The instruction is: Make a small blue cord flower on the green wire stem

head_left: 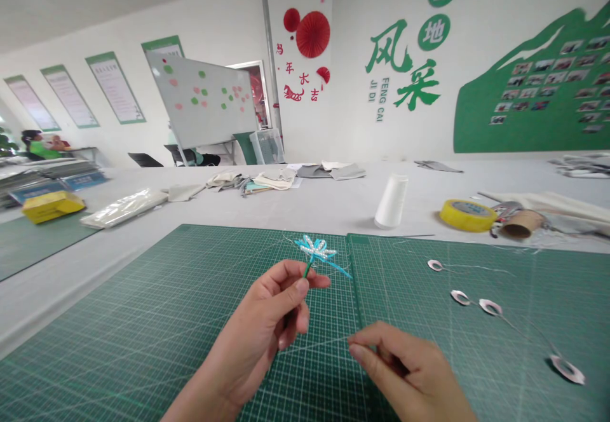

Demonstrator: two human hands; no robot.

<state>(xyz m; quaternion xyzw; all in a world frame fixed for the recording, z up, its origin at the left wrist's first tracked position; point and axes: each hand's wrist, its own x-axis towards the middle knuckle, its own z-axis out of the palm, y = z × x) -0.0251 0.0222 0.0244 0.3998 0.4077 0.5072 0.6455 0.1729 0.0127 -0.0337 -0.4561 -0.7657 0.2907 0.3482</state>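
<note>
Flower (317, 248) held up in left hand (271, 311), above the green cutting mat (190, 301) on the worktop (229, 211). Left fingers closed on its green stem (306, 271), thumb against index, other fingers loosely curled. Right hand (412, 368) lower, near the mat, thumb and index tips pinched together; fine thread may be between them, can't tell. Step in hand looks like close work around the stem, flower kept steady. Judging by the pose, any winding or pulling here would need a firm stem grip, light tension and petals kept clear.

Petals: narrow loops, white pearl-like beads with bright blue edging; a blue strip (339, 268) trails off to the right. Stem thin, smooth-looking, wrapped or coated, can't tell which. Mat flat, with a fine pale grid. To the right, four pale oval rings, the nearest being one (567, 369) with a dark centre, thin strands beside them. Beyond the mat: white thread cone (393, 201), shiny yellow tape roll (467, 215), dull brown cardboard tube (523, 224), soft-looking grey and cream cloth pieces (274, 178).
</note>
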